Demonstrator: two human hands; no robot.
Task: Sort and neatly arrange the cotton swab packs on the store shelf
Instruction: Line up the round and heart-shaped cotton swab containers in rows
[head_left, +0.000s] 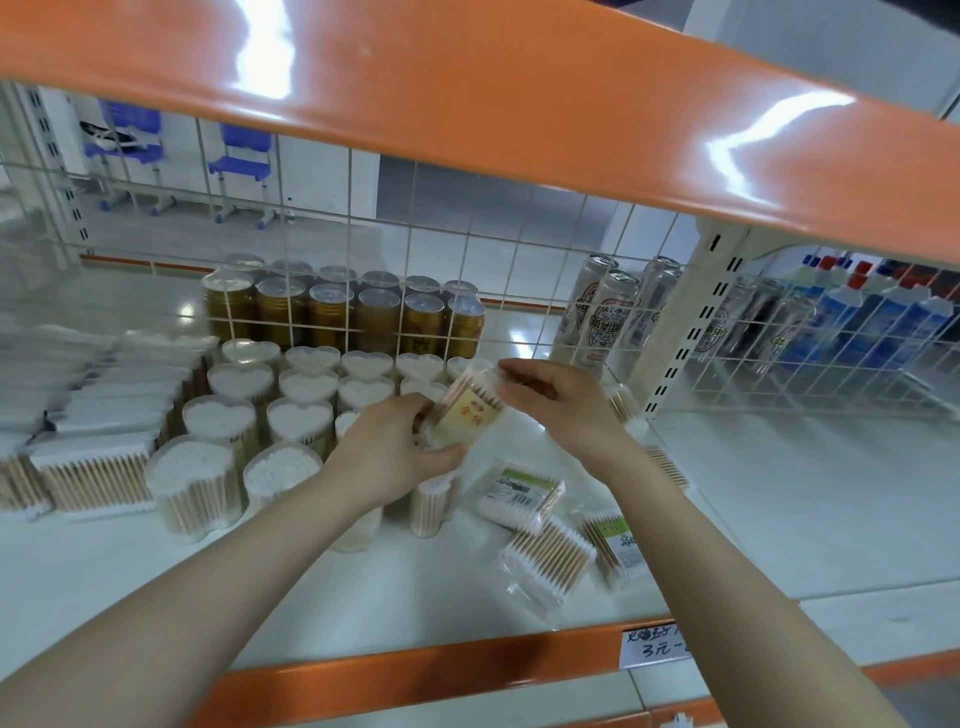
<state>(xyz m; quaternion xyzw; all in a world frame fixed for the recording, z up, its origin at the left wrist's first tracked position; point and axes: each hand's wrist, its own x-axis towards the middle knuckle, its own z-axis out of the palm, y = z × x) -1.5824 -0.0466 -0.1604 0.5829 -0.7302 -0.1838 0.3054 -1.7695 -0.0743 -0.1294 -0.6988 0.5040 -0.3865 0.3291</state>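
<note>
Above shelf, hands grip swab pack (tilted).

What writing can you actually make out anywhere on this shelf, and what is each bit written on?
"3元": handwritten on the white price tag on the shelf's orange front edge; the line above it is unclear.
Red characters on the yellow label of the swab pack gripped by both the left hand and right hand: too blurred.
Green-labelled flat packs: print too small.
Beer cans behind the wire grid: emblem text unreadable.
</note>
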